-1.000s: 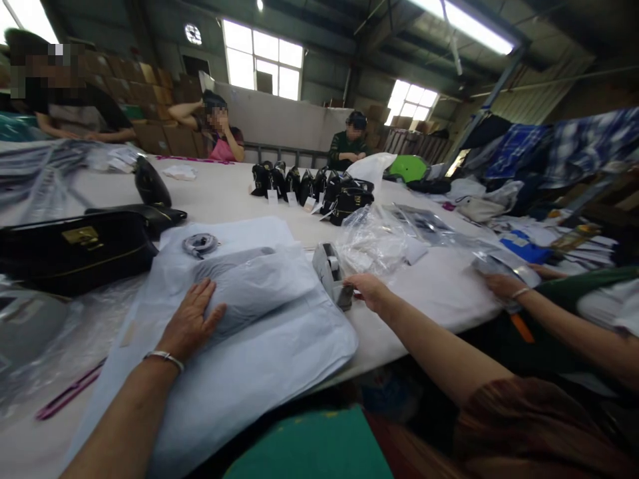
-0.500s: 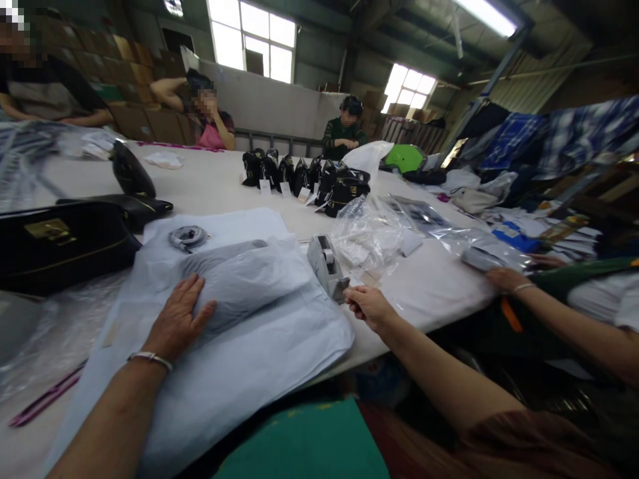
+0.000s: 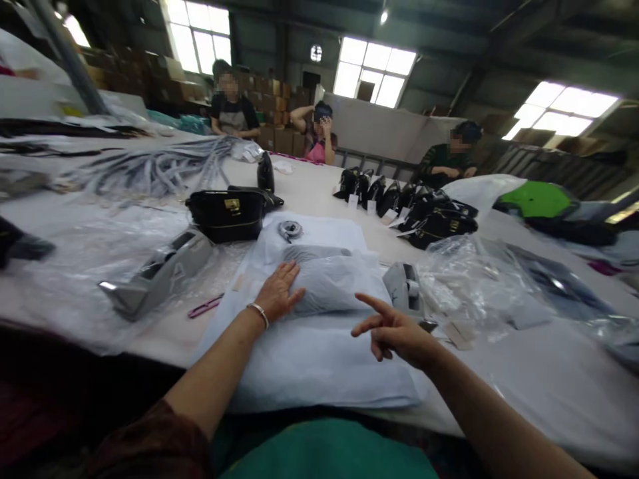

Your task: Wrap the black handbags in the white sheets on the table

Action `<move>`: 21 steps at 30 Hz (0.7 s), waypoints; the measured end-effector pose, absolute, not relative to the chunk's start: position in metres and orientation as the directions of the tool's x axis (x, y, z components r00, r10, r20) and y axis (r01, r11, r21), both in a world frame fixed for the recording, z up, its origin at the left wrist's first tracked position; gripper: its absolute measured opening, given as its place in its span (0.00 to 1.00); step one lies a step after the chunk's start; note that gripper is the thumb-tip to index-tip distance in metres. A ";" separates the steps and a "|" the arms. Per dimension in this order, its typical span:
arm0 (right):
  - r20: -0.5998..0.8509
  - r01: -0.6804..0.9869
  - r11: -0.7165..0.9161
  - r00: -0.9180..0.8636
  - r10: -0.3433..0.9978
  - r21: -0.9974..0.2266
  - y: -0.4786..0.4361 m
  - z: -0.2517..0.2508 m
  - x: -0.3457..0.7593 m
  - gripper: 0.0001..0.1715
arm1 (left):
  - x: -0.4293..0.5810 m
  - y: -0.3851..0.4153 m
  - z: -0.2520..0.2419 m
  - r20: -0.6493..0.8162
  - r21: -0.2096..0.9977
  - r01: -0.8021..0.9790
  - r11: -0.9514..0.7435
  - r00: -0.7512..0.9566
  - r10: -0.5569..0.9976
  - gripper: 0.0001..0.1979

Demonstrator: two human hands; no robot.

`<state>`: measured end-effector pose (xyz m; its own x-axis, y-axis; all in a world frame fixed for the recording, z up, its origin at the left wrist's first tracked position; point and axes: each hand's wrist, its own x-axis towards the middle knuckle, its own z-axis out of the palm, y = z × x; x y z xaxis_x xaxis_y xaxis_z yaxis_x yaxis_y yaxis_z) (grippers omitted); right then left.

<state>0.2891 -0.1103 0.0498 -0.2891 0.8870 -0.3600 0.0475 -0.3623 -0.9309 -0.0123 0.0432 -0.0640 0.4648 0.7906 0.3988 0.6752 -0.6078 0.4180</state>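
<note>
My left hand (image 3: 280, 293) lies flat with fingers stretched on the left end of a dark bundle wrapped in thin white paper (image 3: 332, 283). The bundle rests on a stack of white paper sheets (image 3: 329, 382). To its right, my right hand (image 3: 394, 332) hovers over the sheets, index finger pointing out and the fingers apart. I see nothing in it, though a small bit of tape on a fingertip could not be made out. Just beyond it stands a grey tape dispenser (image 3: 402, 286). A coiled grey strap (image 3: 290, 230) sits above the bundle.
Another tape dispenser (image 3: 162, 273) stands left, near a pink tool (image 3: 206, 307) and a black handbag (image 3: 224, 216). Small black bags with tags (image 3: 436, 219) line the back right. Crumpled clear plastic (image 3: 466, 279) lies to the right. Several people sit across the table.
My right hand has come away from the tape dispenser towards the bundle, and its pinched fingers have spread. My left hand stays on the bundle. The view has swung left.
</note>
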 end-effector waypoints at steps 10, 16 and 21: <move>-0.453 0.027 -0.505 -0.487 0.747 -0.863 0.029 0.053 0.182 0.54 | -0.009 0.038 -0.066 0.463 0.445 0.667 -0.597 0.400 0.791 0.33; -0.602 0.207 -0.569 -0.375 0.705 -0.796 0.054 0.049 0.180 0.54 | -0.011 0.037 -0.072 0.486 0.520 0.611 -0.597 0.363 0.795 0.39; -0.597 0.286 -0.526 -0.320 0.736 -0.801 0.051 0.053 0.176 0.55 | -0.009 0.035 -0.067 0.508 0.518 0.598 -0.611 0.360 0.783 0.38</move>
